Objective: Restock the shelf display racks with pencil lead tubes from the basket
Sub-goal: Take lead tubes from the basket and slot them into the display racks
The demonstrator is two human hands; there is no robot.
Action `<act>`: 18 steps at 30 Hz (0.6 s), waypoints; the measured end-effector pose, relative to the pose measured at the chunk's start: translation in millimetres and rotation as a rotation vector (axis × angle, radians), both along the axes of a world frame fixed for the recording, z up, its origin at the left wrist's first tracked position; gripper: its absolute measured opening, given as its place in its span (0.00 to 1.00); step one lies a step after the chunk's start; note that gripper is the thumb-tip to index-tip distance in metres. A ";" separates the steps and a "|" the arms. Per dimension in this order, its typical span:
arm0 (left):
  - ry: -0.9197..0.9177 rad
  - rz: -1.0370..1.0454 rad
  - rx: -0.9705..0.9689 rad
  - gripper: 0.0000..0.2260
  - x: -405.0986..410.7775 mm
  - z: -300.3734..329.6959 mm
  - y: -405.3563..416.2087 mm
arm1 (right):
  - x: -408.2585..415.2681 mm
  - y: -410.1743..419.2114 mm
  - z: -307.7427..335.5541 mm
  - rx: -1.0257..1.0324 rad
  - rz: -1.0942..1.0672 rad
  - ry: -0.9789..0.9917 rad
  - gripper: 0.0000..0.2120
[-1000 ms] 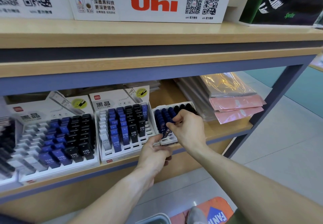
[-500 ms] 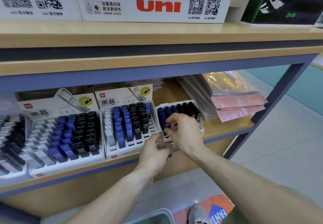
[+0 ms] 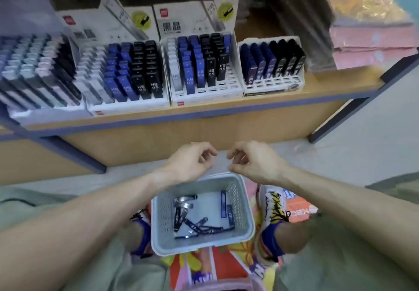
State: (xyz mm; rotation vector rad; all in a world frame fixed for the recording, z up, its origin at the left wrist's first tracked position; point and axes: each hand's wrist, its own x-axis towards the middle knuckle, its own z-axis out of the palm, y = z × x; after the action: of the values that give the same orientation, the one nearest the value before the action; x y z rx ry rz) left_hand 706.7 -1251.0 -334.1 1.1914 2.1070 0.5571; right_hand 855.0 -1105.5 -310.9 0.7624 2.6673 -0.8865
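A grey plastic basket [image 3: 242, 202] sits on the floor between my feet, with several black and blue pencil lead tubes [image 3: 199, 225] loose inside. My left hand [image 3: 190, 161] and my right hand [image 3: 251, 162] hover side by side just above the basket's far rim, fingers loosely curled and holding nothing. On the shelf stand white display racks: a small right rack [image 3: 272, 84] with blue and black tubes, a middle rack [image 3: 204, 91] and a left rack [image 3: 127, 102], each with empty front slots.
A wooden shelf board [image 3: 226, 109] with a blue front edge carries the racks. Pink and gold packets [image 3: 371, 48] lie at its right end. A blue metal post [image 3: 353, 111] stands at the right. A colourful mat [image 3: 208, 265] lies under the basket.
Both hands have left the small right rack and dropped to just above the basket. The view has tilted down from the shelf to the floor, and the image is blurred.
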 end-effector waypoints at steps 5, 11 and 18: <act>-0.042 0.031 -0.320 0.15 6.6 -62.7 -48.5 | 1.9 -52.5 -85.4 -0.260 -0.004 -0.253 0.15; -0.141 0.229 -0.628 0.21 31.3 -140.0 -82.9 | -4.6 -96.5 -183.4 -0.365 -0.116 -0.444 0.20; -0.107 0.401 -0.726 0.17 49.7 -200.5 -79.3 | -18.4 -120.0 -248.7 -0.235 -0.039 -0.394 0.24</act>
State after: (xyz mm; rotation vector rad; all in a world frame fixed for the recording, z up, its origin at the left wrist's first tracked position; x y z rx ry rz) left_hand 756.3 -1330.3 -534.7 0.3295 2.1709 -0.0058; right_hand 836.6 -1225.5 -559.6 0.8349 2.1704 -0.9278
